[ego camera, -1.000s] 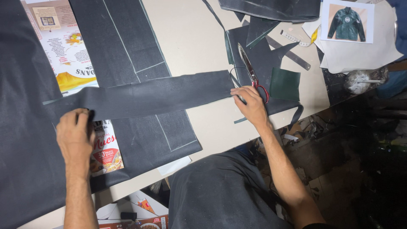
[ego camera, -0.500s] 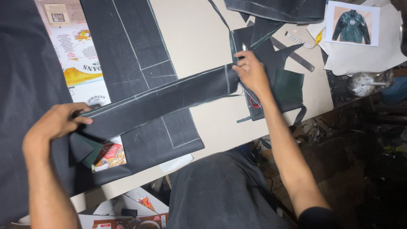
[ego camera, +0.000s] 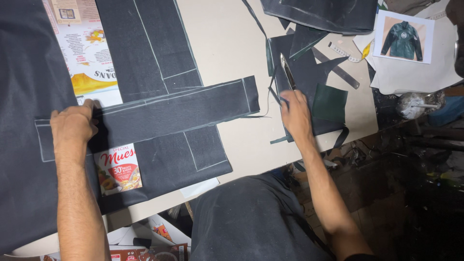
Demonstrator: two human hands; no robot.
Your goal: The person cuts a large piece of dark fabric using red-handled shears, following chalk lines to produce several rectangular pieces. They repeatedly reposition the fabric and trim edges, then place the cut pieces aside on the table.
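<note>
head view: a long dark fabric strip (ego camera: 174, 112) with chalk lines is laid across the pale table (ego camera: 227, 43), running from nine o'clock towards three o'clock and crossing over a wider dark fabric panel (ego camera: 154, 53) that runs from twelve o'clock down to six o'clock. the strip's nine o'clock end is pressed flat by the left hand (ego camera: 72, 126), which is held loosely curled, fingers bent down onto the cloth, with nothing gripped inside it. printed paper sheets (ego camera: 89, 63) are seen under the fabric, one more showing at six o'clock of the strip, just beside the left forearm. a large dark cloth (ego camera: 24, 72) is spread at nine o'clock of the left hand.

at three o'clock of the strip's free end, apart from it, the right hand (ego camera: 296, 116) is closed around the handles of a pair of scissors (ego camera: 287, 73), whose blades point towards twelve o'clock; whether the blades are parted cannot be told. the scissors are held over a pile of dark offcuts (ego camera: 302, 63). a green leather piece (ego camera: 329, 102) lies at three o'clock of the right hand, just beside it. at two o'clock, a photo of a dark jacket (ego camera: 405, 37) rests on white paper, with a measuring tape (ego camera: 344, 54) near it.
</note>
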